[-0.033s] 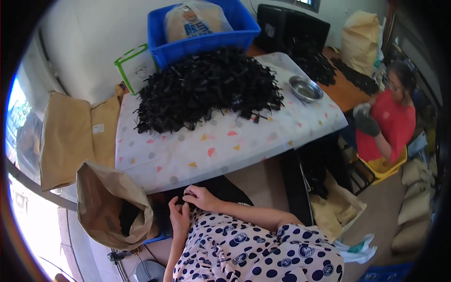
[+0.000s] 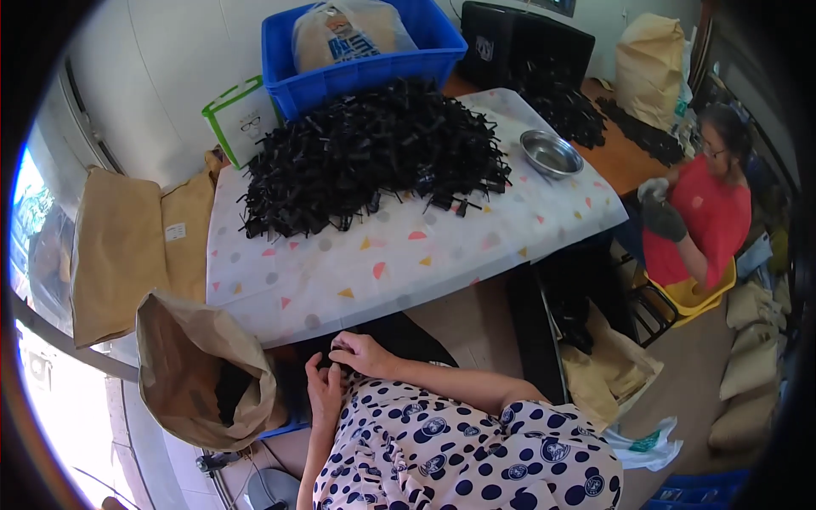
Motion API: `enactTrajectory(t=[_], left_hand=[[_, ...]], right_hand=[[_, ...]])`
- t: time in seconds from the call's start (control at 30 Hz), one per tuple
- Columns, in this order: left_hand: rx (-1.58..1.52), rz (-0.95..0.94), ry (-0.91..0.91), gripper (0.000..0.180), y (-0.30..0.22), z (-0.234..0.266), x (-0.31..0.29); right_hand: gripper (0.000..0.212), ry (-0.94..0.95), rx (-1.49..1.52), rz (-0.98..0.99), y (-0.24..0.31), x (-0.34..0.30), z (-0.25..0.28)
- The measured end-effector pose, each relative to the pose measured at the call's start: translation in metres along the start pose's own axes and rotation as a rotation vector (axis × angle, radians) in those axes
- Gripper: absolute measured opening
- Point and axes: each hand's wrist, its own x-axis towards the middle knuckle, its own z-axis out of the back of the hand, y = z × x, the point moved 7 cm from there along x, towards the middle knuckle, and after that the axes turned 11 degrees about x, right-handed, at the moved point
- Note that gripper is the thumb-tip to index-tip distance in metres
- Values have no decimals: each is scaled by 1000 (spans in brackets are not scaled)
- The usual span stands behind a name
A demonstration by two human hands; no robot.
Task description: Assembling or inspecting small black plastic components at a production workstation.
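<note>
**Small black pieces (image 2: 374,157), heaped loose on a patterned tabletop**

Nearest, a pale garment with dark dots (image 2: 459,450) is worn by the person. Above it, the left hand (image 2: 325,395) and right hand (image 2: 370,355) are brought together near the table's front edge. The left fingers are half bent, the right ones curled inward, tips almost meeting; whether anything is gripped between them cannot be told.

To the left, a wide-mouthed brown paper sack (image 2: 191,340) is stood upright, dark contents partly shown within.

Beyond, a white cover (image 2: 399,263) printed with coloured shapes is spread over the table. On its far half the pieces are piled in a broad, tangled mound: narrow, dark all over, glossy in places, with thin ends poked out along the edges. A metal bowl (image 2: 551,157) is placed to the right of the mound.

Just behind it, a blue crate (image 2: 357,72) is set, a clear plastic bag (image 2: 353,34) held inside. Farther right, a co-worker in red (image 2: 710,212) is seated, gloves worn.
</note>
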Motion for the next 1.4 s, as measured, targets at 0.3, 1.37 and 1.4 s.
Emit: enactTrajectory(t=[0.3,1.37,1.4], left_hand=[[-204,15,253,54,2,-14,3],[221,-437,-248,40,-86,24,-12],[260,-452,-276,40,-88,25,-12]], right_hand=[[18,24,171,-143,-21,-4,-7],[24,71,321,-321,35,-8,-28],[24,78,289,-298,33,-7,-28]])
